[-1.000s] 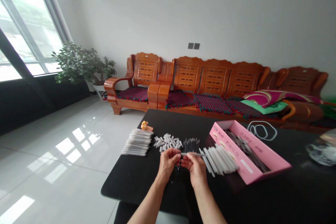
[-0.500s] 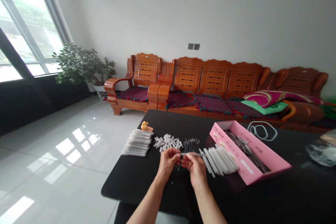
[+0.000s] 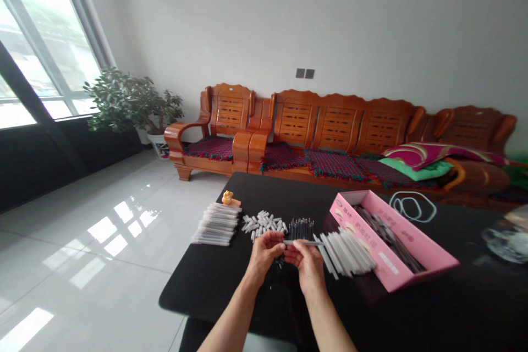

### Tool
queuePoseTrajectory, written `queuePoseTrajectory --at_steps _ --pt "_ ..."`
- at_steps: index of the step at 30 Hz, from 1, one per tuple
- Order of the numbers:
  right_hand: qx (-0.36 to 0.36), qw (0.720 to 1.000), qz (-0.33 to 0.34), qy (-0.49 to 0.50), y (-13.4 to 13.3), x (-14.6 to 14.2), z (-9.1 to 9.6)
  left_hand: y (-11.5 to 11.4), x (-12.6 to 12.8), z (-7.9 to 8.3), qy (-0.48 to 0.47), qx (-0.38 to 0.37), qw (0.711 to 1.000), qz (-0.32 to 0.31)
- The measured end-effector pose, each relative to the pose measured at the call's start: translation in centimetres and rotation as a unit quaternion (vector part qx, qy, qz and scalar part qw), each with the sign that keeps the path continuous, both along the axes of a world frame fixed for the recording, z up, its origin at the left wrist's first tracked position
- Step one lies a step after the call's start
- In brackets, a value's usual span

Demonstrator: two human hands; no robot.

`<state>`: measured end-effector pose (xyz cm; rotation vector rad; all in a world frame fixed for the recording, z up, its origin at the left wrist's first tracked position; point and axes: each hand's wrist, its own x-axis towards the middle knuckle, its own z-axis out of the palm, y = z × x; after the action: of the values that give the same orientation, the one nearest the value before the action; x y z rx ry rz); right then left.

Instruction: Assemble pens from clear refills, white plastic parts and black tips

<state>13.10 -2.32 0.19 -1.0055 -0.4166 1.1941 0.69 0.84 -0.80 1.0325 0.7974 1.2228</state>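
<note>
While both hands sit just where they were a second ago, only the view has drifted slightly, so the work on the slim grey-white plastic pen barrel seems mid-step. Above the glossy black table, the left hand pinches the barrel's left end and the right hand pinches its middle, holding it level, just beside the heap of white plastic tubes.

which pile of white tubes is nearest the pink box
The fanned pile beside the right hand; the neat stack lies far left, apart from the pink box.
</note>
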Motion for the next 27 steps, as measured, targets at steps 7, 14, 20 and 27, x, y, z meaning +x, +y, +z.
queuePoseTrajectory --at_steps 7,14,20,27 --pt "-0.008 1.000 0.014 -0.004 0.1 0.1 -0.7 0.0 0.2 -0.8 0.113 -0.028 0.992 0.038" --pt "-0.008 1.000 0.009 -0.006 -0.1 0.2 -0.7 0.0 0.1 -0.3 0.013 0.003 1.000 0.014" --pt "-0.010 1.000 0.011 -0.008 -0.1 0.1 -1.0 -0.2 0.3 -1.1 0.125 -0.042 0.991 0.017" --pt "-0.021 1.000 0.011 -0.007 -0.1 0.3 -1.2 -0.2 0.4 -1.4 0.080 -0.017 0.997 -0.003"
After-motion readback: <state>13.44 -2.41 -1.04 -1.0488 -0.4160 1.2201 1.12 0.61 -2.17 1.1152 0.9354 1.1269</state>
